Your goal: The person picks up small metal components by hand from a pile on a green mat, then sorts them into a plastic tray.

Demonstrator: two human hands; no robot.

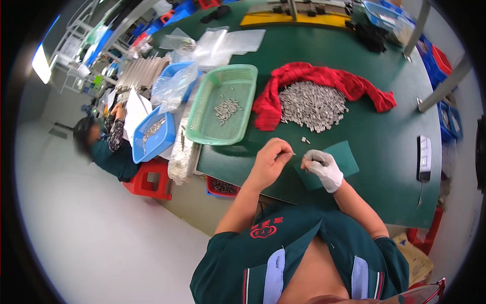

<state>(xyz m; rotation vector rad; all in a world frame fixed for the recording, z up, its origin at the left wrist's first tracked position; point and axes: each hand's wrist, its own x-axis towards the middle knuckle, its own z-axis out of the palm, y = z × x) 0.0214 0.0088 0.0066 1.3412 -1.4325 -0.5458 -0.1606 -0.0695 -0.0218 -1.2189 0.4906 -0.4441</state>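
Observation:
My bare left hand [269, 159] is over the table's near edge, thumb and fingertips pinched together. A tiny object may poke out at the fingertips, too small to name. Just to its right, my right hand [322, 168] wears a white glove with bare fingertips. Its fingers are curled closed, and what they hold, if anything, is hidden. Beneath it lies a dark green square sheet [346, 156]. Beyond the hands is a heap of small silver-grey metal pieces [313, 107], with a couple of loose pieces [305, 140] nearer me. A red cloth [372, 93] curves around the heap's far side.
Left of the heap stands a light green plastic basket [205, 114] with some metal pieces inside. Blue trays [169, 136] and clear plastic bags [217, 43] lie farther left. A co-worker [109, 147] sits at the left. A white device [424, 157] lies at the right edge.

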